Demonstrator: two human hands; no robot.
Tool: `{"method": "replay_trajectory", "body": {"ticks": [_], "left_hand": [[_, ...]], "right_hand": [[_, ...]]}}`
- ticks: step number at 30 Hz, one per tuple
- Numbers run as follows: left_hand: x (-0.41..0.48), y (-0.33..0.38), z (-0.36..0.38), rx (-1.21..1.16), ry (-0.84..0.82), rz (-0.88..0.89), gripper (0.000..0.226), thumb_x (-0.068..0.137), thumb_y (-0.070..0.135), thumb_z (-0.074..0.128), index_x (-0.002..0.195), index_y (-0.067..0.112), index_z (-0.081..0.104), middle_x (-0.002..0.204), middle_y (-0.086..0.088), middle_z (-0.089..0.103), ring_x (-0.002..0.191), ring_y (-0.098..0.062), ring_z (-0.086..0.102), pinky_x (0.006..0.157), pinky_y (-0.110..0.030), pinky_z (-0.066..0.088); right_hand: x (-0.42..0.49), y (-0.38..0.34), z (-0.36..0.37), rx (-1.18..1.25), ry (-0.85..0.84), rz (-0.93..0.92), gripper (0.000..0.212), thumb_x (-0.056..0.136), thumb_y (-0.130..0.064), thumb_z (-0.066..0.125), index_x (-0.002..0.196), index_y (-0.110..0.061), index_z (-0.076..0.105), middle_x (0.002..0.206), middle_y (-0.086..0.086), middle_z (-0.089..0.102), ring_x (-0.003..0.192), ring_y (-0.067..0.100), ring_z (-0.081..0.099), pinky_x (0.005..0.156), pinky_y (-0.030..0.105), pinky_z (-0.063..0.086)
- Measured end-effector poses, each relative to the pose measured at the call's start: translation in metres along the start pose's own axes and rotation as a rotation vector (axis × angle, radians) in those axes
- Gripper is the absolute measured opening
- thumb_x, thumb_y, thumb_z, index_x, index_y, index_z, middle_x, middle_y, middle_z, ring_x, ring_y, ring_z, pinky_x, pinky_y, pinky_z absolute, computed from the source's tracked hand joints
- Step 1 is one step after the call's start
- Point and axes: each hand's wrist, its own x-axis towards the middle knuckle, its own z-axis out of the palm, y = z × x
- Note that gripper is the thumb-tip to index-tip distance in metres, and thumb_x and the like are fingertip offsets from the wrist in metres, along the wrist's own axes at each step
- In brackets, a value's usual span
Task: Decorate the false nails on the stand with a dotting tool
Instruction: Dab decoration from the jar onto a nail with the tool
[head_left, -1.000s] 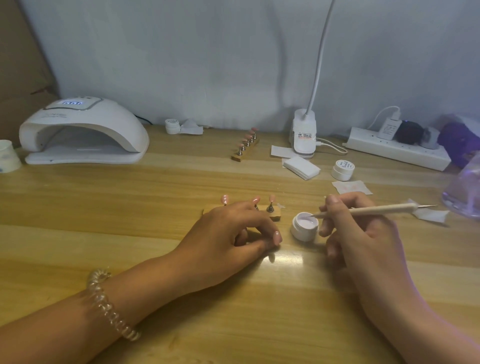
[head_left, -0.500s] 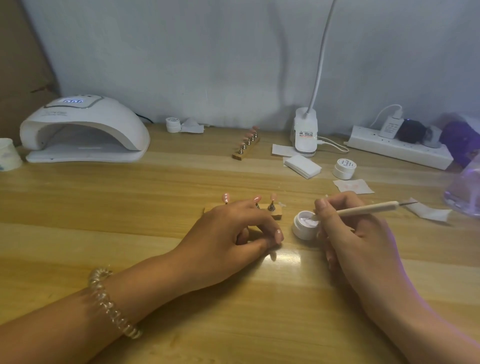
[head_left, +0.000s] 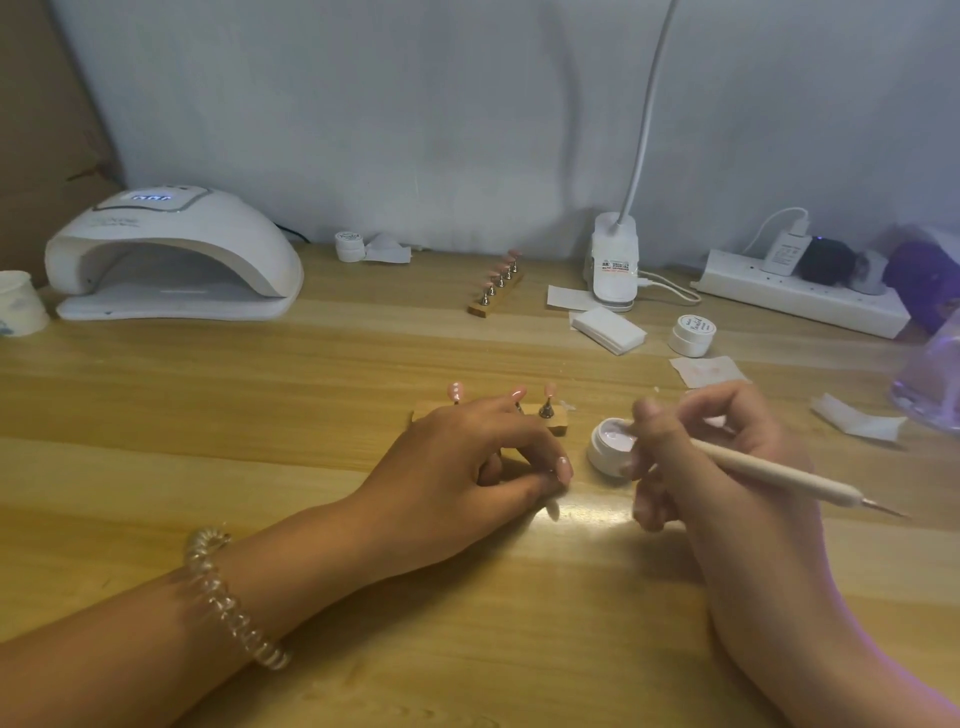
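Observation:
A small wooden nail stand (head_left: 557, 423) with pink false nails (head_left: 456, 391) on metal posts sits mid-table. My left hand (head_left: 467, 462) lies over its front, fingers curled round it, hiding most of the stand. Right of it stands an open white gel pot (head_left: 608, 447) with pale lilac gel. My right hand (head_left: 711, 457) pinches a cream dotting tool (head_left: 779, 475), its working end down at the pot behind my fingers. The tool's other metal tip points right and toward me.
A white curing lamp (head_left: 171, 254) stands back left, a second nail stand (head_left: 498, 283) at the back middle. A desk lamp base (head_left: 615, 267), wipes (head_left: 608, 330), closed pot (head_left: 691, 335), power strip (head_left: 800, 293) and a clear bottle (head_left: 935, 384) lie to the right.
My right hand has tipped the dotting tool from lying level to slanting down toward me, and its fingers have moved over the gel pot. My left hand has stayed on the stand.

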Motion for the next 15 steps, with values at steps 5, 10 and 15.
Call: {"method": "replay_trajectory", "body": {"ticks": [5, 10, 15], "left_hand": [[0.0002, -0.0017, 0.0025, 0.009, 0.01, 0.015, 0.005, 0.085, 0.019, 0.075, 0.088, 0.022, 0.076, 0.08, -0.001, 0.064, 0.05, -0.019, 0.047, 0.091, -0.017, 0.039], [0.0002, -0.0026, 0.0025, 0.01, 0.009, 0.02, 0.004, 0.085, 0.024, 0.074, 0.088, 0.022, 0.076, 0.082, -0.002, 0.064, 0.049, -0.017, 0.046, 0.082, -0.001, 0.035], [0.0006, -0.0036, 0.0025, 0.002, 0.01, 0.018, 0.005, 0.085, 0.021, 0.075, 0.088, 0.025, 0.076, 0.082, 0.003, 0.063, 0.049, -0.018, 0.046, 0.088, -0.002, 0.034]], "right_hand": [[-0.0025, 0.0037, 0.0055, -0.053, -0.082, 0.166, 0.029, 0.09, -0.016, 0.065, 0.07, -0.011, 0.044, 0.055, 0.011, 0.066, 0.041, 0.014, 0.053, 0.039, 0.021, 0.041], [-0.0026, 0.0026, 0.0066, -0.109, -0.1, 0.18, 0.029, 0.086, -0.018, 0.066, 0.069, -0.012, 0.043, 0.056, 0.011, 0.067, 0.044, 0.015, 0.055, 0.042, 0.026, 0.046], [-0.0027, 0.0012, 0.007, -0.122, -0.11, 0.176, 0.028, 0.086, -0.018, 0.065, 0.07, -0.011, 0.044, 0.057, 0.011, 0.068, 0.045, 0.014, 0.056, 0.043, 0.024, 0.046]]}}
